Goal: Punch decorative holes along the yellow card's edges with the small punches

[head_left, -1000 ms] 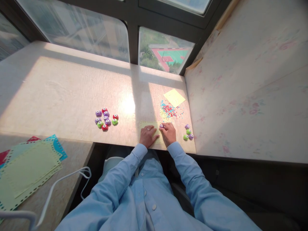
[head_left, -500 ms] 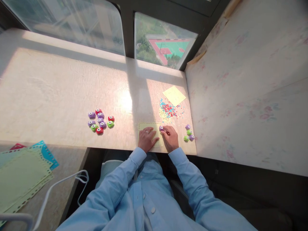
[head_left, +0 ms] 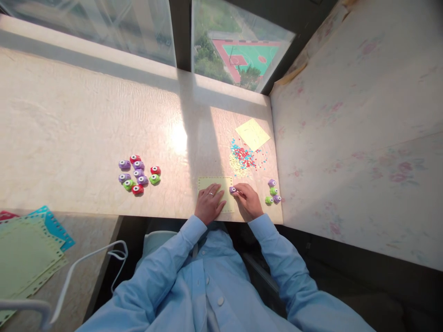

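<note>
A small yellow-green paper sheet (head_left: 216, 183) with punched edges lies at the near edge of the pale table (head_left: 86, 129). My left hand (head_left: 208, 204) rests flat on it, fingers spread, a ring on one finger. My right hand (head_left: 249, 201) pinches a little purple punch (head_left: 232, 189) at the sheet's right edge. Both arms wear light blue sleeves.
Several purple, green and red punches (head_left: 138, 173) sit in a cluster to the left; a few more punches (head_left: 273, 191) lie right of my right hand. Coloured paper bits (head_left: 244, 158) and a yellow sheet (head_left: 252, 134) lie beyond. Punched sheets (head_left: 27, 249) lie at lower left. A wall stands at right.
The view has tilted down and shifted. My right hand slid the purple punch slightly toward me along the sheet's right edge. My left hand stays flat on the sheet.
</note>
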A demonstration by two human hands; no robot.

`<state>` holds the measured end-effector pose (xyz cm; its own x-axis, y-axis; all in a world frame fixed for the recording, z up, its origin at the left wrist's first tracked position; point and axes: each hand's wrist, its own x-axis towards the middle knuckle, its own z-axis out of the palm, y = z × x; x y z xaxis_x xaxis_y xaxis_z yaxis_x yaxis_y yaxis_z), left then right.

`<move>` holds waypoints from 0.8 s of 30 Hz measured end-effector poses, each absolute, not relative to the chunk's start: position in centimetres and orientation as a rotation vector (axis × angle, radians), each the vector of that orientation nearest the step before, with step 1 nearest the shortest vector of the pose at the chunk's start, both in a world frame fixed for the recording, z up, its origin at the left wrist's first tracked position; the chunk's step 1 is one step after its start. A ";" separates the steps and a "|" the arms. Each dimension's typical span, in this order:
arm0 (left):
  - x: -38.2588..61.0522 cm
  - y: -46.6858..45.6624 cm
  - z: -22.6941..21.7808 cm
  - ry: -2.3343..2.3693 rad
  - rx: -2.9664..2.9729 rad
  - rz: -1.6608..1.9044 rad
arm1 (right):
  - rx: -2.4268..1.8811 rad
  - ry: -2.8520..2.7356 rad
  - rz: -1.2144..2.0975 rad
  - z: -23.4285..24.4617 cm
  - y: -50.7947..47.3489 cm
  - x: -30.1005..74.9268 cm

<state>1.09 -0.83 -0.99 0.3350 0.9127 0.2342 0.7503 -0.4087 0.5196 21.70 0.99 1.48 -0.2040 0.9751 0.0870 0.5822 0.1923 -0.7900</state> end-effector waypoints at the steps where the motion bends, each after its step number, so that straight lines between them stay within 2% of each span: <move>1: 1.0 -0.9 -1.0 1.474 2.296 0.718 | -1.471 -1.853 0.839 1.4 0.8 21.6; 24: 0.9 -0.9 -0.8 1.459 2.284 0.730 | -1.605 -1.742 0.758 0.9 0.4 20.6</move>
<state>0.93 -0.89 -0.80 0.3431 0.9078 0.2411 0.7371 -0.4193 0.5300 20.59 0.41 0.95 -0.0467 0.9962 0.0736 0.6250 0.0866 -0.7758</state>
